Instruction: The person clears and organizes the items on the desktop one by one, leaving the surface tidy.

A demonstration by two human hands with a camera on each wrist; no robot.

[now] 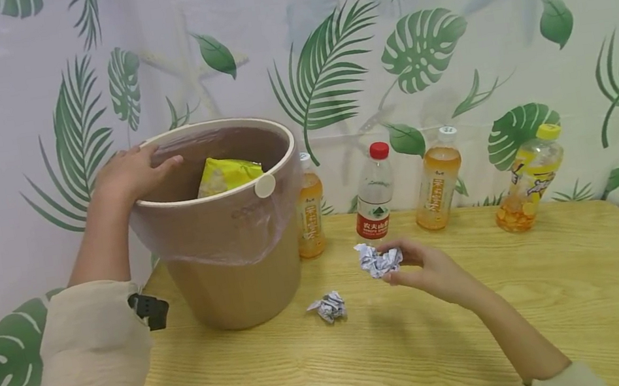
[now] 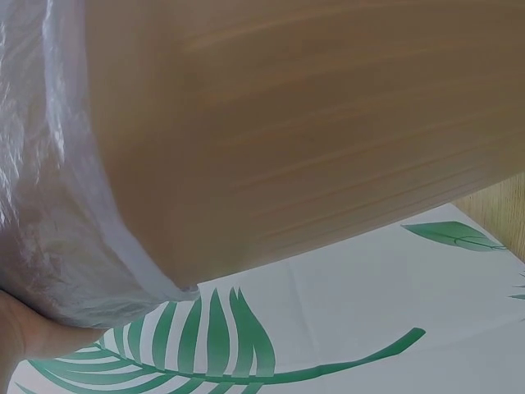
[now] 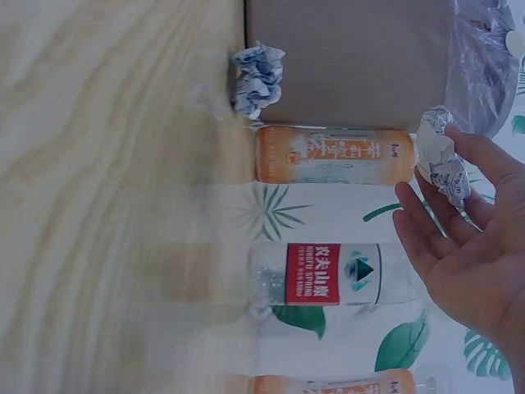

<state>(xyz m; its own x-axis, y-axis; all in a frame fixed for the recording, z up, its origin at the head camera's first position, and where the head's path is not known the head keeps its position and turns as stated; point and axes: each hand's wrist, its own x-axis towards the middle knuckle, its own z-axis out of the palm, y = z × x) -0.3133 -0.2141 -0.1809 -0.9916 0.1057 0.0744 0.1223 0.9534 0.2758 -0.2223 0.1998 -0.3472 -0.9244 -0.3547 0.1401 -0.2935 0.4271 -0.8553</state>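
My left hand (image 1: 127, 174) grips the near-left rim of a brown trash bin (image 1: 239, 282), its thumb over the inside edge. A clear plastic liner (image 2: 57, 205) is folded down over the outside of the bin. Inside the bin sits a yellow snack packet (image 1: 228, 175). My right hand (image 1: 436, 273) pinches a crumpled paper ball (image 1: 378, 260) between thumb and fingers, above the table to the right of the bin. A second crumpled paper ball (image 1: 330, 307) lies on the table by the bin's base.
Along the back of the wooden table (image 1: 427, 354) stand an orange drink bottle (image 1: 310, 213) beside the bin, a red-capped water bottle (image 1: 374, 194), another orange drink bottle (image 1: 437, 181) and a yellow-capped bottle (image 1: 529, 182). A leaf-patterned cloth (image 1: 237, 18) hangs behind.
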